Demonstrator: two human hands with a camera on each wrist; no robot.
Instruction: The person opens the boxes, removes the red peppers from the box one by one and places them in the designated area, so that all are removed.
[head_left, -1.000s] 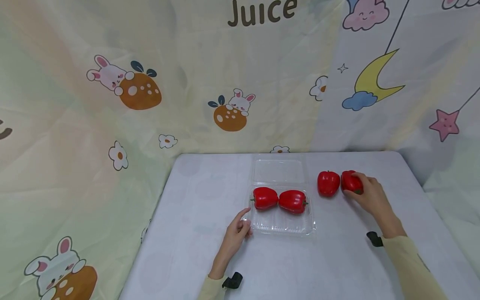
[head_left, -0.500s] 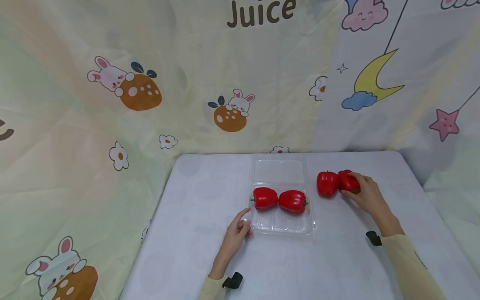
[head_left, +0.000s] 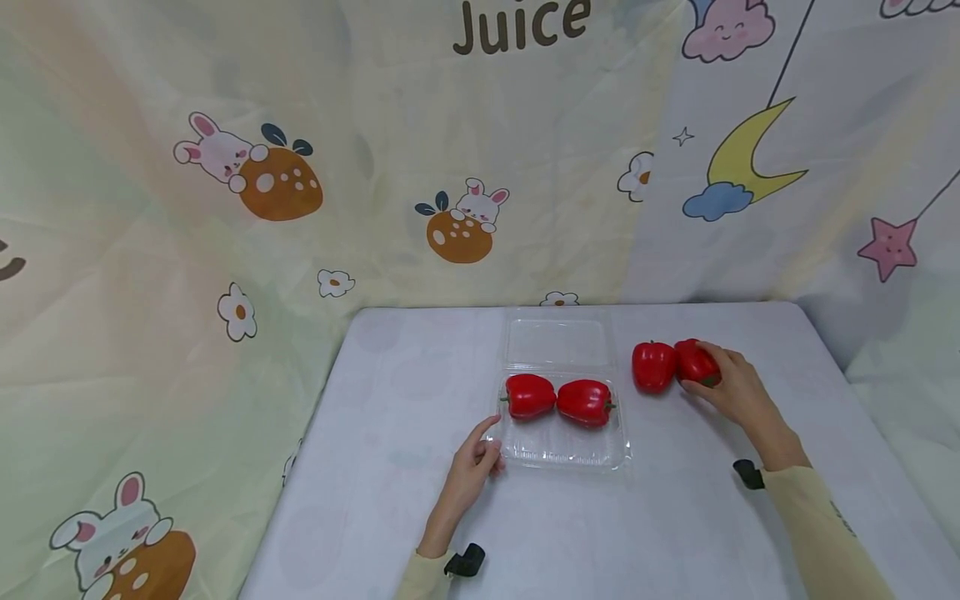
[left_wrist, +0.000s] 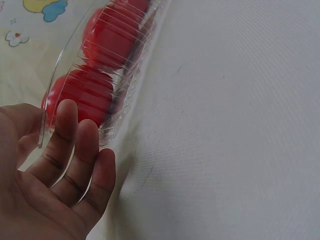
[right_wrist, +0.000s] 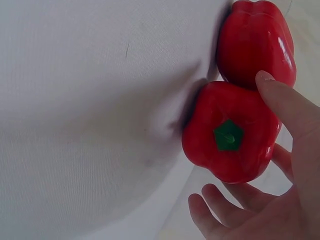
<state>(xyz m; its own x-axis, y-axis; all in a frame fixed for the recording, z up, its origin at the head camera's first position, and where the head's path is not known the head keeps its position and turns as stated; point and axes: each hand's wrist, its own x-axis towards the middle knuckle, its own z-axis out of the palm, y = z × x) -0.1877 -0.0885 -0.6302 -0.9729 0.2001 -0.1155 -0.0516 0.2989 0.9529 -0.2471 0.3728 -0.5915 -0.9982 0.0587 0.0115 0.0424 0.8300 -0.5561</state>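
1. Red and glossy, the held pepper [head_left: 694, 363] sat toward the tabletop's [head_left: 375, 500] far right corner, touching the neighbouring pepper [head_left: 653, 367] on its left. Whether it bore fully on the cloth was hard to tell.
2. Round it went the right hand [head_left: 738, 392], thumb over its upper side and fingers bent beneath, about as wide as the pepper itself; two fingertips stood clear of the skin.
3. By its hard shine it looked stiff and probably light (perhaps an imitation rather than a real vegetable), so crushing seemed a small worry and slipping a larger one.
4. Its broad flanks looked the best place to hold; the short green stem [right_wrist: 228, 136] offered too little to pinch. Pressure toward the neighbouring pepper could have rolled that one.
5. Clear plastic made up the box [head_left: 562, 454], lying open midway along the tabletop, lid toward the far edge, with a left pepper [head_left: 529, 397] and a right pepper [head_left: 585, 403] inside. Thin-walled, it would likely flex or slide; its rim seemed the place to steady it.
6. There the left hand [head_left: 471, 467] touched the box's left side, fingers slack and slightly bent, without a visible firm grip.
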